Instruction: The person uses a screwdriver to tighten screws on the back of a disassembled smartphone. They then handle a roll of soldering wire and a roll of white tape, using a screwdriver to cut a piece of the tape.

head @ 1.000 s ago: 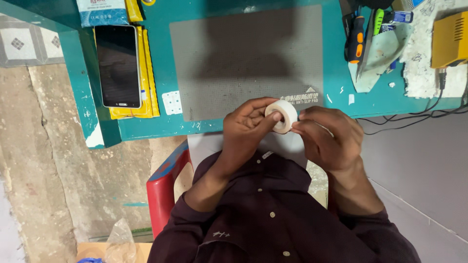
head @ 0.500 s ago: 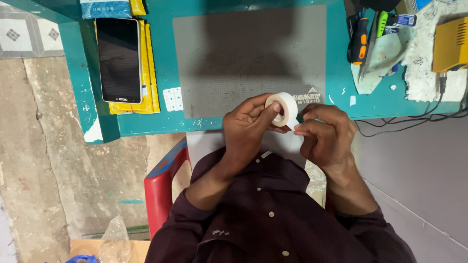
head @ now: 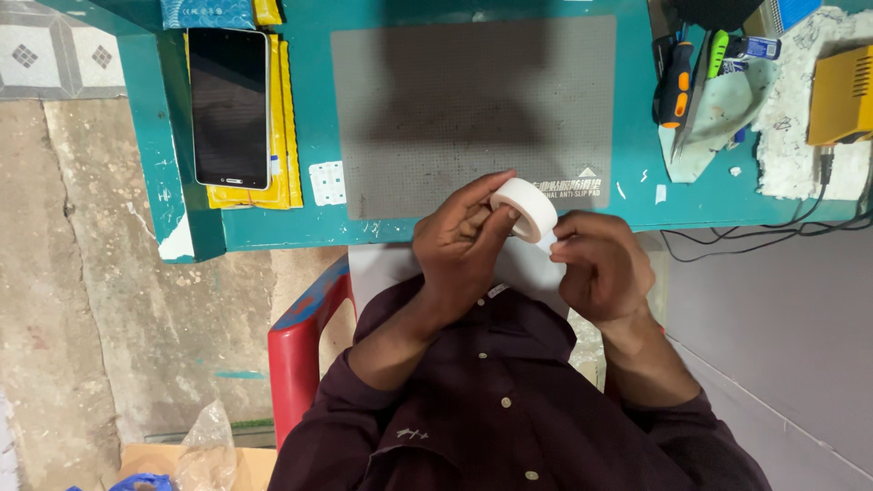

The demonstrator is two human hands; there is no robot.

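Observation:
A white roll of tape [head: 528,205] is held up at the near edge of the teal workbench [head: 300,127]. My left hand [head: 464,238] grips the roll, thumb and fingers wrapped around its side. My right hand [head: 602,264] sits just right of the roll, fingers curled and pinching at the tape's loose end near the roll's lower edge. Both hands hover over my lap, in front of a dark shirt.
A grey anti-slip mat [head: 473,109] lies on the bench. A black phone [head: 228,106] rests on yellow packets at the left. Screwdrivers [head: 675,84], a yellow device [head: 841,95] and black cables [head: 773,238] crowd the right. A red chair [head: 300,341] is below.
The roll has turned slightly in my left hand and my right hand has shifted a little to the right of it, still pinching at the tape end.

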